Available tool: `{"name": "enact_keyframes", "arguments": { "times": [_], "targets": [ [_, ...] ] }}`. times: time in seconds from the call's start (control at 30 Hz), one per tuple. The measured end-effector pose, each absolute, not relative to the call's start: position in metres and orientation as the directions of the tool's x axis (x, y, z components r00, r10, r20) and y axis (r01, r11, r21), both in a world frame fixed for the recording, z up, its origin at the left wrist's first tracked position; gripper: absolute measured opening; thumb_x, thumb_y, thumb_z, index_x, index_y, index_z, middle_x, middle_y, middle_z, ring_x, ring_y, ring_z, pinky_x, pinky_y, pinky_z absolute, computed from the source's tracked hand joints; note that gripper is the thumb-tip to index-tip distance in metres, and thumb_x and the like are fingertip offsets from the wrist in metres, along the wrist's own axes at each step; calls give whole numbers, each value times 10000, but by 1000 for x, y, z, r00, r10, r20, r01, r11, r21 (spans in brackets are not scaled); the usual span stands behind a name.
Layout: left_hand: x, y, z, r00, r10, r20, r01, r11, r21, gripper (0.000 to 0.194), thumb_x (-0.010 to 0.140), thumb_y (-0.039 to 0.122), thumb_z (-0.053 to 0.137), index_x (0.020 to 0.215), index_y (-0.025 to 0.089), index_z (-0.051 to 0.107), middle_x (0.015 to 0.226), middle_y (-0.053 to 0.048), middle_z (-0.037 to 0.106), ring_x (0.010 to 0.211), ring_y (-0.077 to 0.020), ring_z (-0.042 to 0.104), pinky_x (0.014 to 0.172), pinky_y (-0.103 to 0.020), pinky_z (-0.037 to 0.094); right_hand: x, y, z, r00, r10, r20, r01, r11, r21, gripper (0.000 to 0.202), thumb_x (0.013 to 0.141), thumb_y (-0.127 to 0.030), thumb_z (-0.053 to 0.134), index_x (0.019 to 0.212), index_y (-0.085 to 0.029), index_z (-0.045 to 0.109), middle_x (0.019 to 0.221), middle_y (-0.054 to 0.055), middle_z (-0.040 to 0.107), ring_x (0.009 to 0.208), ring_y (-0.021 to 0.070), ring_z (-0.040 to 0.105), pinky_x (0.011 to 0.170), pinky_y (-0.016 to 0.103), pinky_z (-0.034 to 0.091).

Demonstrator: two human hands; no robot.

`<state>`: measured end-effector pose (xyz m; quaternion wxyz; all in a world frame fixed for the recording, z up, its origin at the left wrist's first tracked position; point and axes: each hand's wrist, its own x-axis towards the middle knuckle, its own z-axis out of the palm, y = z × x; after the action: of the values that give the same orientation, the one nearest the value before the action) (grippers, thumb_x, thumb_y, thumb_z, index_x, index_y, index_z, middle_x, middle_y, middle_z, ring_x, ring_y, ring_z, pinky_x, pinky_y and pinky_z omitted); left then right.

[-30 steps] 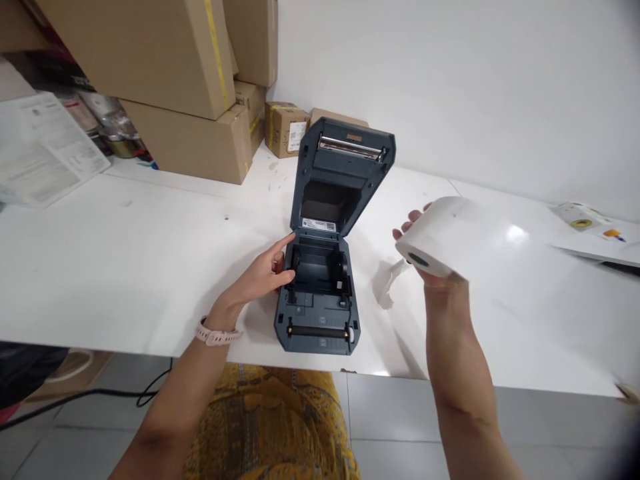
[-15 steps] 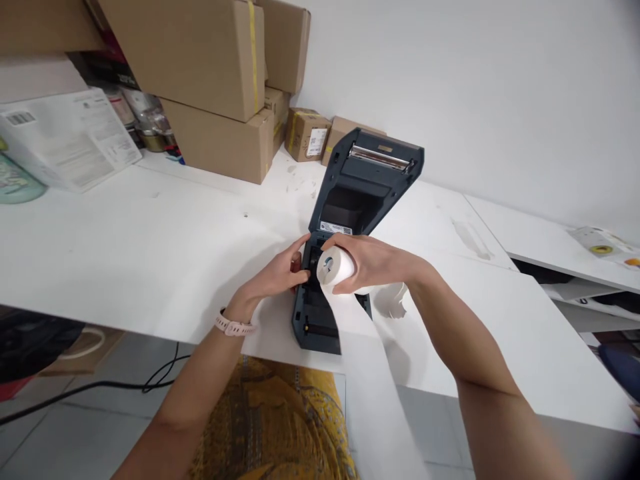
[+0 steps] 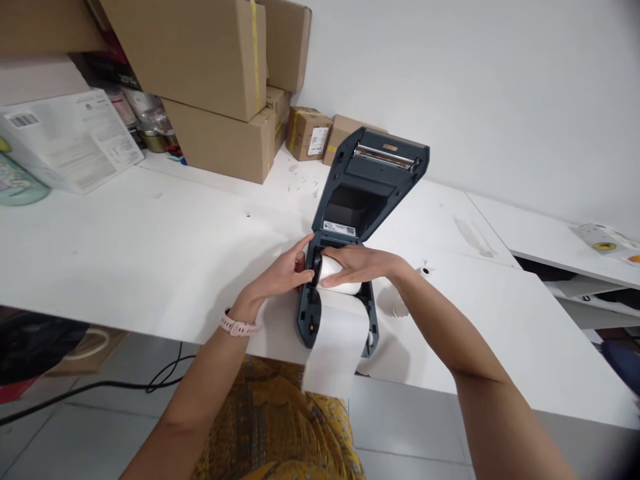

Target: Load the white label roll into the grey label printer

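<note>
A dark blue-grey printer stands on the white table with its lid raised. The white paper roll lies inside the lower compartment, its loose strip running over the printer's front and past the table edge. My right hand is closed over the top of the roll. With thumb and fingers bent round its left wall, my left hand grips the printer beside the roll's left end. Part of the roll is hidden under my right hand.
Cardboard boxes are stacked at the back left, with smaller ones behind the printer. A white box stands at the far left. Crumpled paper lies right of the printer. Black cables hang below the table's front edge.
My right hand has lowered the roll into the printer and turned it flatter. The loose strip has swung left and now hangs over the printer's front. My left hand has stayed on the left wall.
</note>
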<state>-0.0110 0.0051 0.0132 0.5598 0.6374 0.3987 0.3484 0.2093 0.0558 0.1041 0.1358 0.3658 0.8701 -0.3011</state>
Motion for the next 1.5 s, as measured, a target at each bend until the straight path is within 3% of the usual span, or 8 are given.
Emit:
{"name": "enact_keyframes", "arguments": {
  "times": [0.23,0.43,0.8,0.97,1.13,1.23,1.33,1.5],
  "targets": [
    [-11,5,14,439,899,-8,111,-45,993,962,871,314,714,1686,208,212,762,58,423,660,-126,429,590,-252,396,255,58,109,-731,612,-302,588,339,-734,765,924,-663,648,1554,-253,505,1527,117,621,1427,323,574,1115,449,526],
    [-12,6,11,438,899,-18,95,-26,995,966,877,359,728,1687,228,218,811,41,425,691,-130,409,600,-255,398,265,43,94,-687,708,-163,539,346,-768,564,987,-648,542,1393,-278,670,1440,75,687,1331,320,635,1133,496,502],
    [-13,4,12,425,905,-30,64,3,998,1005,869,494,792,1682,242,258,788,54,389,670,-113,413,546,-224,381,264,19,72,-564,826,-3,475,322,-819,537,1014,-651,475,1272,-253,725,1356,86,727,1267,305,663,1085,489,520],
    [-12,3,14,417,908,-47,53,27,998,1036,851,505,815,1683,244,255,756,73,376,643,-101,415,550,-213,381,265,22,79,-205,923,325,417,383,-824,464,987,-657,532,1116,-260,734,1201,95,759,1133,297,711,1068,481,542],
    [-11,5,10,365,931,-22,64,-2,998,890,932,637,677,1663,267,328,743,56,400,636,-114,411,558,-225,378,270,64,115,256,710,655,411,534,-739,685,1025,-743,279,1522,-294,421,1597,95,479,1513,319,422,1271,556,332],
    [-10,5,9,324,946,-17,44,3,999,823,967,728,538,1632,261,403,746,16,493,665,-145,483,582,-248,423,267,95,138,74,817,572,354,514,-781,839,991,-810,84,1623,-288,262,1694,73,386,1587,275,328,1293,491,305],
    [-7,5,10,296,954,-47,-1,50,999,882,956,783,485,1634,225,399,708,9,510,622,-154,514,558,-265,445,257,105,141,-100,884,457,361,460,-811,969,935,-836,-70,1621,-253,290,1648,69,460,1566,245,393,1239,407,401],
    [-2,7,8,50,998,-40,-136,47,990,947,944,784,489,1647,167,338,726,17,540,546,-124,497,513,-261,463,248,45,106,-51,831,554,305,541,-784,854,941,-851,53,1553,-387,427,1585,2,538,1554,305,413,1205,504,465]
  ]
}}
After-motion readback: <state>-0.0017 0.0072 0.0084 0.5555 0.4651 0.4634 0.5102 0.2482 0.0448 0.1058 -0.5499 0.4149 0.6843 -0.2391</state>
